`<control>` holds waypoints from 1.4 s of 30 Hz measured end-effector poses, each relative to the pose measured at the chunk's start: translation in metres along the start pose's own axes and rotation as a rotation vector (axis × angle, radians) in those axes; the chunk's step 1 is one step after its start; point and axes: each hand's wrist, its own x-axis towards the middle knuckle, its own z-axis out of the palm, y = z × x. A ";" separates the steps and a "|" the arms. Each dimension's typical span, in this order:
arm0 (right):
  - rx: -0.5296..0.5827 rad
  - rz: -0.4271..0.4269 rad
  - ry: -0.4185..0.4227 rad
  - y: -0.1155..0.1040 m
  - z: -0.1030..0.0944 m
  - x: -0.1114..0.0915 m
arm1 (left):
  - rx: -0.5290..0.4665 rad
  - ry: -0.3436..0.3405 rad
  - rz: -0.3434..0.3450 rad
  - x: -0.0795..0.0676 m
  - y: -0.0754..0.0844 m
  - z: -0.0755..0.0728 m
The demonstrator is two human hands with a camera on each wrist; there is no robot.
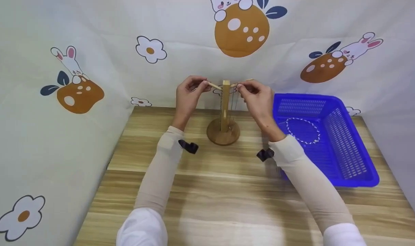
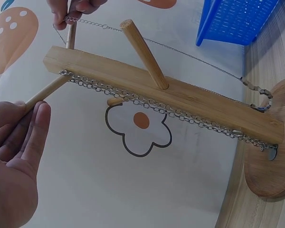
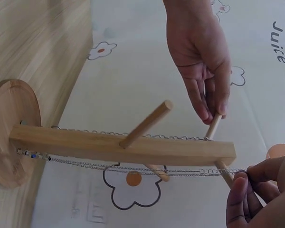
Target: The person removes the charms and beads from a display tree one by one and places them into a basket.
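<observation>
we see the left hand (image 1: pixel 188 95) pinching the left upper peg (image 2: pixel 47 90) of a wooden jewelry stand (image 1: pixel 225 106), upright on the tabletop (image 1: pixel 211 191) beside a blue basket (image 1: pixel 344 143) holding a beaded loop (image 1: pixel 319 133). we note the right hand (image 1: pixel 260 102) pinching a silver chain (image 3: pixel 180 174) at the opposite peg (image 3: pixel 224 173), while a second chain (image 2: pixel 152 103) hangs from the left one.

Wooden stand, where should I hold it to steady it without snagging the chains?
Probably by the round base, gripping its near rim from the front. The base is flat and wider than the upright post, and that rim looks bare, while the left chain and right chain hang along the post's two sides.
</observation>
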 end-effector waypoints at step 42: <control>-0.021 -0.043 0.124 -0.009 -0.058 0.028 | -0.002 -0.020 0.020 -0.001 0.001 -0.001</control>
